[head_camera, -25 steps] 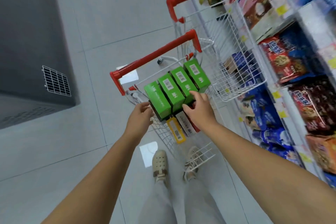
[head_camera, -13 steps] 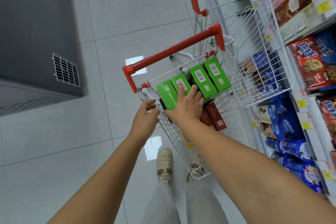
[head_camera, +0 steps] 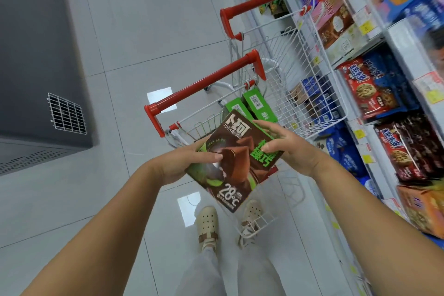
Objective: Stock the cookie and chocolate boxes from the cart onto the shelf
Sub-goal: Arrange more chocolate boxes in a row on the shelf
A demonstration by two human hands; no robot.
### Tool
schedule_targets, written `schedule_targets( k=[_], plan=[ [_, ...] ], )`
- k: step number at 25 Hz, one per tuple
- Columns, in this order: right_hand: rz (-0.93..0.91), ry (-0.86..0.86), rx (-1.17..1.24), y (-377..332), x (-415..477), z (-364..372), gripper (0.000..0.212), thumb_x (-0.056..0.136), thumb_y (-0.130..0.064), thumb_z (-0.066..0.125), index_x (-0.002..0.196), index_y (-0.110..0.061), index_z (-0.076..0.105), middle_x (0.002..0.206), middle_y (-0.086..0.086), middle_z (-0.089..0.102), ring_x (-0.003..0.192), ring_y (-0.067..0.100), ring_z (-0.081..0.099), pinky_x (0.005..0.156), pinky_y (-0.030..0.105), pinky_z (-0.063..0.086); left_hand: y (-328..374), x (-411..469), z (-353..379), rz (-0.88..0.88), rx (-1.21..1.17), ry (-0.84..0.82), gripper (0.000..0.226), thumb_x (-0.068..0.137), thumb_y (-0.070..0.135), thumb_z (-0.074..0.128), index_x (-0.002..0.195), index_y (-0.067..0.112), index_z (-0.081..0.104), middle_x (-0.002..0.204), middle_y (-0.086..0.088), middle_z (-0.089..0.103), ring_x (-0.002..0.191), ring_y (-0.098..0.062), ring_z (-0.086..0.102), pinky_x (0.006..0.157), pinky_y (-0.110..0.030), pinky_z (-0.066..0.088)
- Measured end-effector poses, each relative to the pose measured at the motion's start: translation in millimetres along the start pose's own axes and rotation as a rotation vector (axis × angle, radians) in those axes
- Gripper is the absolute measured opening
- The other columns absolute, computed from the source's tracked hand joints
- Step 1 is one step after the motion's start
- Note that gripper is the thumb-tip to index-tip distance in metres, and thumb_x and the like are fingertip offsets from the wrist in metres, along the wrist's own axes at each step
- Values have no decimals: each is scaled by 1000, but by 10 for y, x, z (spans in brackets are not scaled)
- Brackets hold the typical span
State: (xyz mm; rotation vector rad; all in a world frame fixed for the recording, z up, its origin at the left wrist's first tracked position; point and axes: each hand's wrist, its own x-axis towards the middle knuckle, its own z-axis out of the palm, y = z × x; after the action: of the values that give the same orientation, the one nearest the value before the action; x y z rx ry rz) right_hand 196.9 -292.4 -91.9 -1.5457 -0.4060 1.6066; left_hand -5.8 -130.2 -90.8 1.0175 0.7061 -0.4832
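- head view: a brown-and-green chocolate box [head_camera: 236, 163] is held tilted above the lower basket of the cart [head_camera: 310, 84], printed face up toward the person.
- left hand [head_camera: 182, 163] grips its left edge, thumb flat across the face. right hand [head_camera: 288, 151] pinches the opposite edge, thumb along the upper side.
- green boxes [head_camera: 258, 106] stand on edge in the basket beneath. the shelf [head_camera: 358, 127] lies just to the right, packed with cookie packs.
- judgement: thin card carton, light, fairly stiff, corners likely to crush. the glossy print may slip. best held by two opposite edges, not squeezed on the broad faces.
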Motion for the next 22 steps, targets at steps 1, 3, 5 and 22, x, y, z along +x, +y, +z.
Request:
schedule_targets(
  k=[1, 3, 5, 22],
  plan=[
    [30, -57, 34, -4, -1, -6, 73, 56, -28, 73, 127, -35, 59, 133, 12, 56, 115, 30, 59, 99, 48, 48, 19, -9, -11, -13, -44, -63, 82, 53, 51, 85, 124, 29, 49, 109, -3, 72, 101, -26, 69, 78, -32, 58],
    [82, -126, 59, 47, 28, 52, 73, 60, -32, 72, 131, -27, 56, 127, 14, 62, 110, 30, 61, 97, 46, 46, 0, -41, -66, -45, -102, -117, 88, 48, 49, 88, 124, 26, 49, 105, -8, 72, 93, -26, 71, 71, -32, 58],
    [106, -10, -3, 110, 101, 185, 61, 71, -52, 70, 127, -29, 60, 126, 9, 64, 114, 26, 60, 102, 44, 45, -124, -84, -126, -61, -158, -63, 95, 43, 50, 89, 124, 17, 51, 103, -14, 72, 88, -28, 71, 70, -35, 59],
    [-116, 852, -861, 491, 699, 107, 95, 61, -33, 78, 142, -35, 29, 135, 9, 29, 122, 27, 25, 95, 34, 32, -700, -318, -314, 33, -335, 353, 85, 53, 48, 73, 124, 6, 53, 101, -17, 73, 79, -29, 72, 65, -33, 58]
  ],
)
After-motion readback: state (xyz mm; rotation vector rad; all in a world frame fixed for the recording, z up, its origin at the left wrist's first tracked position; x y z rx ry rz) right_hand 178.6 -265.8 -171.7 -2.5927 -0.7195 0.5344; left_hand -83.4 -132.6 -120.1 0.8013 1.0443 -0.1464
